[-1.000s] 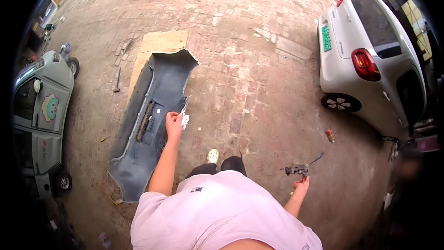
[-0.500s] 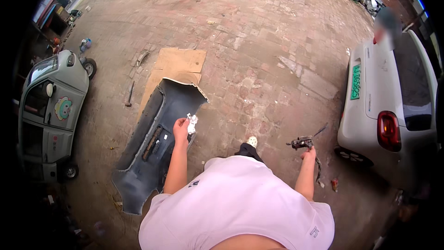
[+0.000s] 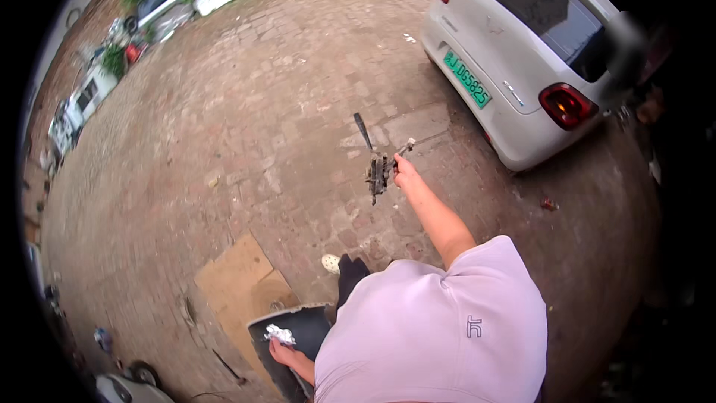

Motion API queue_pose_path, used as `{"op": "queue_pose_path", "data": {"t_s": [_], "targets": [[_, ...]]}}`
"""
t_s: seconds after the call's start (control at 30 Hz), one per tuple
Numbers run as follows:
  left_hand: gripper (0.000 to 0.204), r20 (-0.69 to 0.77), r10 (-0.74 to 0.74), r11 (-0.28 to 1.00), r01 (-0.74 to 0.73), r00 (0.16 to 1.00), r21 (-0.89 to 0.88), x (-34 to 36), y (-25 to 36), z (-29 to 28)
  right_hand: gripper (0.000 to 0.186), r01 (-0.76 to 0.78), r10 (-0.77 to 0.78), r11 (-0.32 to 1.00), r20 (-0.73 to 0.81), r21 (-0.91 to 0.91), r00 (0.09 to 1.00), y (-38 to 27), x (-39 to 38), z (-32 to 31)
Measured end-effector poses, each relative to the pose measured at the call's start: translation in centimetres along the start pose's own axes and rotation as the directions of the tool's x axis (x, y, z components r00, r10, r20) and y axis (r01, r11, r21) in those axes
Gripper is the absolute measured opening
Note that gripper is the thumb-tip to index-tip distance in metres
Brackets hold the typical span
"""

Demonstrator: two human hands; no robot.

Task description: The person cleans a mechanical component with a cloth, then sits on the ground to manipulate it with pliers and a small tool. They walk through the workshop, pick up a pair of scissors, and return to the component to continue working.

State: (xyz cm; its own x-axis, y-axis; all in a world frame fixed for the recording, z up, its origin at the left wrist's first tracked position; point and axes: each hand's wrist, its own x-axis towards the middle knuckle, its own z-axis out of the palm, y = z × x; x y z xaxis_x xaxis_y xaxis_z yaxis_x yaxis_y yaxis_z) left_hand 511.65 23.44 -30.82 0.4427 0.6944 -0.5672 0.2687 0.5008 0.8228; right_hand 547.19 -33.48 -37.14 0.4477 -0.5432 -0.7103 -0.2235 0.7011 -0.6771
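Held out ahead of me, my right hand [image 3: 403, 172] grips a dark mechanical part [image 3: 379, 173] by its right side. A long black stalk sticks up from it, and a thinner piece with a pale tip reaches up to the right. My left hand [image 3: 282, 353], low at my left side, is closed on a crumpled white wad [image 3: 278, 332], whose material I cannot make out. Beneath that hand lies a dark car bumper [image 3: 313, 319], partly hidden by my body. The bumper overlaps a flat brown cardboard sheet [image 3: 242, 275] on the bricks.
A white car [image 3: 514, 52] stands at the right, its rear toward me. A long-handled tool [image 3: 229, 368] lies left of the cardboard. At the lower left is part of a vehicle [image 3: 123, 388]. Car parts [image 3: 82, 101] line the far left edge. Brick paving [image 3: 246, 127] spreads ahead.
My view has swung to the right. My right hand has carried the dark part forward, in front of me. My left hand still holds the white wad, now lower in view over the bumper.
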Motion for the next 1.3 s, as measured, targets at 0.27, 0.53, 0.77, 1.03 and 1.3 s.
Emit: {"op": "queue_pose_path", "data": {"t_s": [0.27, 0.53, 0.77, 1.03, 1.3], "targets": [[0.018, 0.284, 0.261, 0.96, -0.278, 0.923, 0.023, 20.0, 15.6, 12.4, 0.017, -0.017, 0.054, 0.886, -0.067, 0.464, 0.996, 1.1, -10.9, 8.6], [0.012, 0.394, 0.283, 0.948, -0.317, 0.875, 0.022, 31.7, 27.8, 18.9, 0.025, 0.14, 0.04, 0.894, -0.388, 0.425, 0.921, 6.0, -15.2, 19.2], [0.012, 0.103, 0.264, 0.964, -0.261, 0.959, -0.04, 42.8, 36.7, 13.8, 0.026, -0.107, 0.121, 0.988, -0.133, 0.109, 0.984, 15.8, -12.6, 39.4], [0.011, -0.601, 0.115, 0.973, -0.212, 0.791, -0.093, 46.5, 42.1, -5.5, 0.025, -0.322, 0.398, 0.856, 0.119, -0.405, 0.91, 36.8, -21.7, 78.2], [0.012, -0.726, 0.192, 0.977, -0.201, 0.66, 0.076, 63.7, 46.6, -11.9, 0.015, -0.189, 0.348, 0.895, 0.368, -0.404, 0.862, 48.2, -33.7, 100.9]]}}
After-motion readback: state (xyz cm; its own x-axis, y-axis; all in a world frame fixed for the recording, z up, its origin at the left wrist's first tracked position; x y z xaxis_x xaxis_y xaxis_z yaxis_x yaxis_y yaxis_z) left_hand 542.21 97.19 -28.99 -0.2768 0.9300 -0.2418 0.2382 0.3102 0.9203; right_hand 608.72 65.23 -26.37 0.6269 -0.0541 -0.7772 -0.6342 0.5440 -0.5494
